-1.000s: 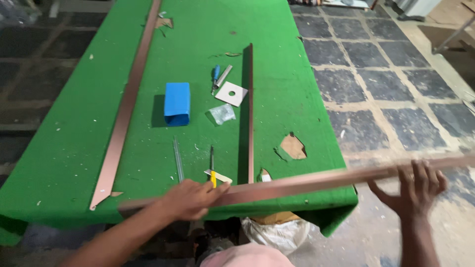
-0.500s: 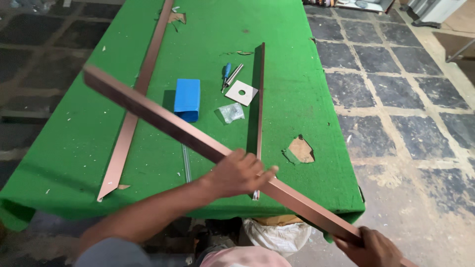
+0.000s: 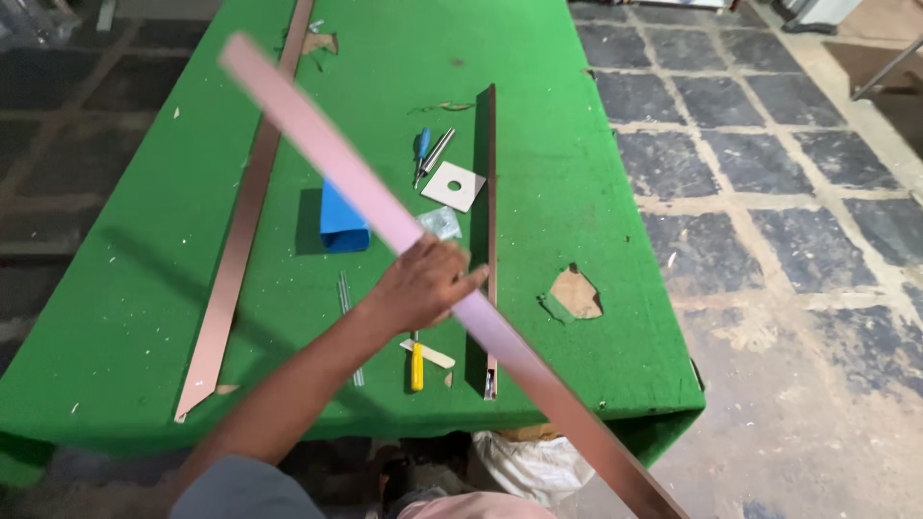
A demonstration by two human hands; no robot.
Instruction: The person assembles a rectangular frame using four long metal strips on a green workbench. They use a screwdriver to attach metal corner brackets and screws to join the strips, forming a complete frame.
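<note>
above the green table (image 3: 615, 317) (near edge), left hand (image 3: 423, 284) grips copper strip (image 3: 327, 154).

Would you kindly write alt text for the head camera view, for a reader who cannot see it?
A person's left hand grips a long copper-coloured metal strip held slantwise over a green table. On the table lie two more long strips, a blue box, a square plate with a hole and small tools. The right hand is out of view.
</note>
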